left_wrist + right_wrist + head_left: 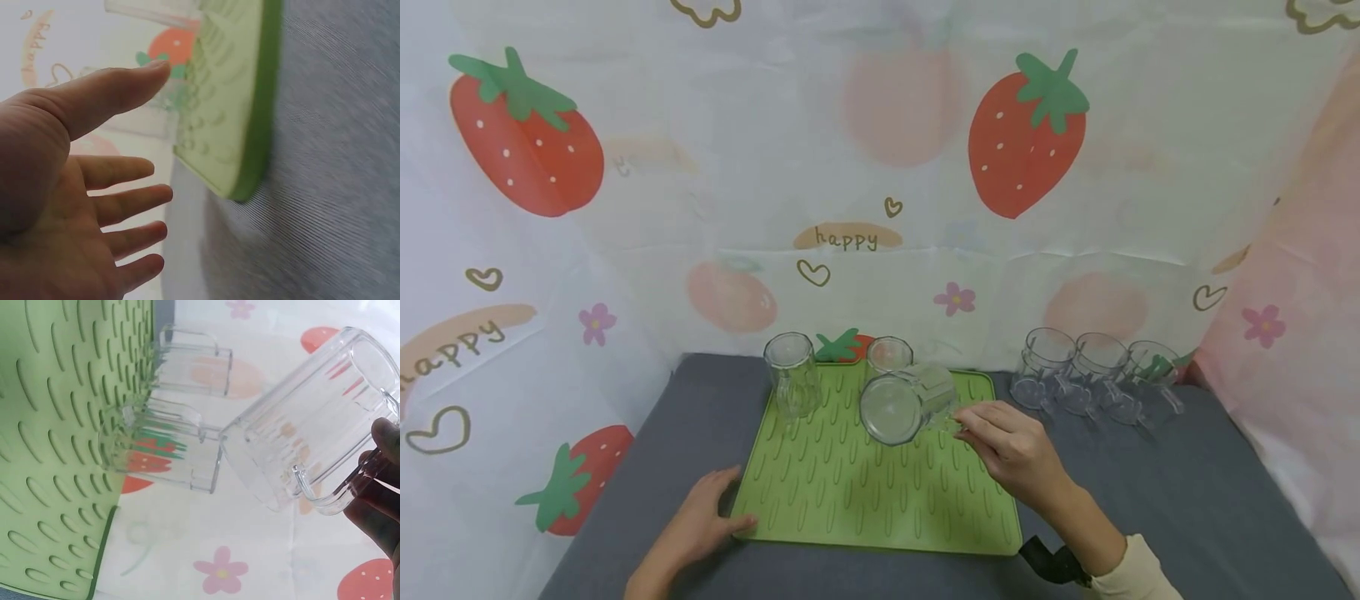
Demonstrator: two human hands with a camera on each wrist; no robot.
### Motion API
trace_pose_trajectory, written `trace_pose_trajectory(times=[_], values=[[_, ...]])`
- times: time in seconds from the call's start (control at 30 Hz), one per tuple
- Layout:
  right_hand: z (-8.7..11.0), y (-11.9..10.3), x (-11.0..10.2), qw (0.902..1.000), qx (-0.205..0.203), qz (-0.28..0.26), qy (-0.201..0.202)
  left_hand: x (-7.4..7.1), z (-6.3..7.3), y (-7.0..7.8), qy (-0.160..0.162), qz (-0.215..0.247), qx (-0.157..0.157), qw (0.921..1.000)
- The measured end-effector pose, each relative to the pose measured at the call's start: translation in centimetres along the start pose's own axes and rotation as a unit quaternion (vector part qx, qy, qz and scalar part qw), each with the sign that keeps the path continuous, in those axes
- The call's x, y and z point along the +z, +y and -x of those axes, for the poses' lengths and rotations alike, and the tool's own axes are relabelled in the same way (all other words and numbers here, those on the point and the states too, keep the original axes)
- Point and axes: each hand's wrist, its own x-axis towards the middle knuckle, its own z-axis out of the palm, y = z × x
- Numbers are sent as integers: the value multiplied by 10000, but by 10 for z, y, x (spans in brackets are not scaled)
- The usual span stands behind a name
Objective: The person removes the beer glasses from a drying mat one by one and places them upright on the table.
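Note:
A clear glass mug (936,392) hangs tilted on its side above the green ridged mat (880,500). My right hand (1011,446) pinches this mug by its handle (334,503), thumb and fingertips on the glass loop. Two more glass mugs stand on the mat's back part, one at the left (793,383) and one near the middle (889,354); the raised mug partly covers the middle one in the head view. Beside the mat's front left corner is my left hand (700,517), fingers spread and holding nothing, its thumb (119,94) pointing toward the mat.
Three clear glass mugs stand in a row on the dark grey cloth to the right of the mat: near one (1041,371), middle one (1093,375), far one (1146,379). A white curtain (760,167) printed with strawberries closes off the back and sides.

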Motion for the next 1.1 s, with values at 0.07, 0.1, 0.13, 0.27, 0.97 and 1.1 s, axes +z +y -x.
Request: trace_pose_trajectory(times=[0.07, 0.1, 0.13, 0.27, 0.97, 1.1], values=[[0, 0, 1, 10000, -1, 12, -5, -4, 1, 6, 41, 141, 72, 9999], [0, 0, 1, 10000, -4, 11, -3, -6, 2, 8, 61, 201, 84, 9997], [0, 0, 1, 10000, -3, 10, 5, -8, 2, 11, 61, 274, 71, 9996], [0, -1, 2, 10000, -10, -26, 39, -15, 0, 22, 5, 740, -26, 9973], [-1, -6, 4, 9998, -102, -119, 131, -34, -25, 73, -574, 3341, 431, 9398], [-1, -6, 5, 9998, -108, -127, 108, -34, -33, 82, -806, 3623, 494, 9272]])
